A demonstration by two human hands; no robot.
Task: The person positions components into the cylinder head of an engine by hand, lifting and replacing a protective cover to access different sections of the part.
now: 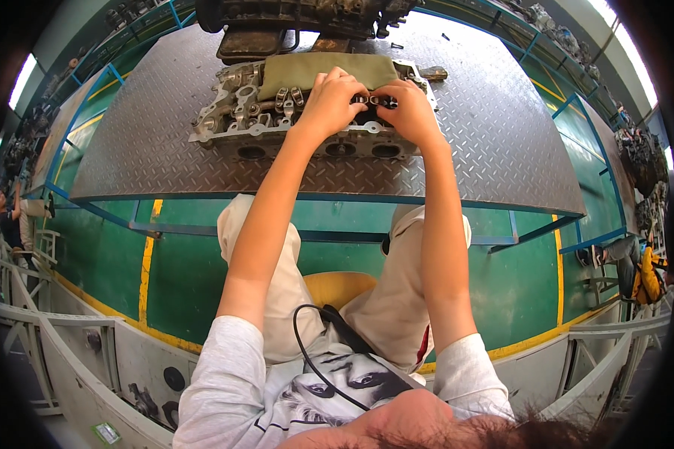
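A metal cylinder head (240,123) lies on the tread-plate table in front of me, with rocker arms (289,99) showing on its left half. An olive-green cloth (318,69) covers its far side. My left hand (331,101) is closed over the middle of the cylinder head, thumb and fingers pinching a small shiny rocker arm (360,99). Close beside it, my right hand (408,108) pinches another small metal piece (376,100), which looks like a rocker arm too. The fingers partly hide both pieces, and the slots beneath them are dark.
The table (502,142) has a blue frame. A dark, greasy engine assembly (292,26) stands at its far edge, and a small bolt (445,36) lies to the right. Blue-framed benches flank both sides. Two people sit at the far left (15,217) and right (636,262).
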